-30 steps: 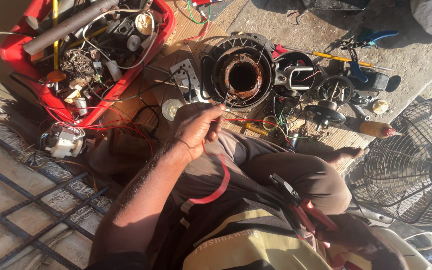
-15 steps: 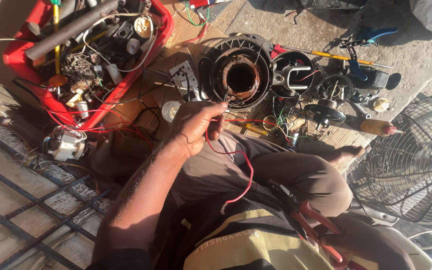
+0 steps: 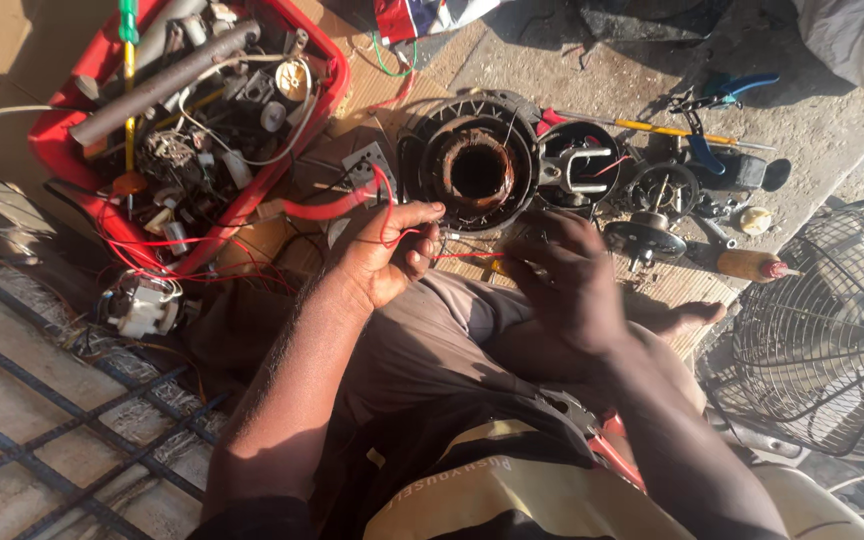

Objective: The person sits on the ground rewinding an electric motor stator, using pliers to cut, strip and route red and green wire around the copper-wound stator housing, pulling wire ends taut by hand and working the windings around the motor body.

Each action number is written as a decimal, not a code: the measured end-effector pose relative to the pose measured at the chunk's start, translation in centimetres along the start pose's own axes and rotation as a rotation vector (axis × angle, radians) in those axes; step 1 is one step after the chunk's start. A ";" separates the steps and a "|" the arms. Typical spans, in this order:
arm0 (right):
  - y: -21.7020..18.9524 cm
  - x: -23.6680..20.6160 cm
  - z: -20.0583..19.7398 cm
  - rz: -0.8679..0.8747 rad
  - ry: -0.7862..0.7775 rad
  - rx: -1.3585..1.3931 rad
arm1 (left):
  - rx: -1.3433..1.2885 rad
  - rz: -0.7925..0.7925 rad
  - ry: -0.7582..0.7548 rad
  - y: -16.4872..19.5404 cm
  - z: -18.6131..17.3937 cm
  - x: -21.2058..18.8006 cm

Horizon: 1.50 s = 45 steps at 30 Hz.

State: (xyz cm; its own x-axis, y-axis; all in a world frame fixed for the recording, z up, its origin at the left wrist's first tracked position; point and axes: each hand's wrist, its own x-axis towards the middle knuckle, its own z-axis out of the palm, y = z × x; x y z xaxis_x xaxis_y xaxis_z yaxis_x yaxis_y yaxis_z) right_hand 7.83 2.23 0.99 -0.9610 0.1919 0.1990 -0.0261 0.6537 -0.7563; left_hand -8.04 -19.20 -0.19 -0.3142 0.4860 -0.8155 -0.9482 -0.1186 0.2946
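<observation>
My left hand (image 3: pixel 384 256) pinches a thin red wire (image 3: pixel 384 205) just in front of a round motor stator (image 3: pixel 476 167) with rusty copper windings, which lies on the ground. The wire loops up over the hand toward a thicker red lead (image 3: pixel 324 208) on the left. My right hand (image 3: pixel 564 278) is over my knee, just right of the left hand, blurred by motion, with its fingers curled near the same wire. I cannot tell whether it grips anything.
A red tray (image 3: pixel 72 160) full of parts, wires and a grey pipe sits at upper left. A black motor housing (image 3: pixel 578 165), blue-handled pliers (image 3: pixel 722 92), a screwdriver (image 3: pixel 747 264) and small parts lie to the right. A fan guard (image 3: pixel 827 330) stands at far right.
The right hand has come into view beside the left hand. The red wire that hung down over my lap is now pulled up in front of the left hand.
</observation>
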 end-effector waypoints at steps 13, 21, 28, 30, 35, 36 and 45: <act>-4.2 5.3 6.7 -0.054 0.279 -0.096 | 0.084 -0.019 0.064 1.6 0.6 -0.6; -3.8 5.4 7.7 -0.076 0.348 -0.093 | -0.010 0.005 -0.008 0.5 -1.3 1.4; -3.1 5.1 7.3 -0.112 0.341 -0.067 | 0.007 -0.006 -0.015 2.3 -2.4 1.6; -2.9 5.1 7.3 -0.099 0.333 -0.065 | 0.006 -0.005 0.002 3.3 -2.4 1.4; -2.7 5.1 7.7 -0.071 0.336 -0.071 | -0.017 0.004 0.020 5.2 -2.6 1.4; -2.7 5.1 7.7 -0.064 0.336 -0.072 | -0.035 0.008 0.022 5.4 -2.7 1.5; -3.0 5.3 7.3 -0.047 0.303 -0.055 | -0.342 0.089 -0.227 4.0 -2.7 1.2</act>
State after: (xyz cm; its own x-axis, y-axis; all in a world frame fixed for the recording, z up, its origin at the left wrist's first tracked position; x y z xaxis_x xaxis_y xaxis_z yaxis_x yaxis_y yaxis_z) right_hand 0.79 -3.99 -0.22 -0.8332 0.3645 0.4158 -0.0458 0.7038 -0.7089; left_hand -12.32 -21.45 -1.31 -0.4138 0.6346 -0.6527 -0.8905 -0.4310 0.1455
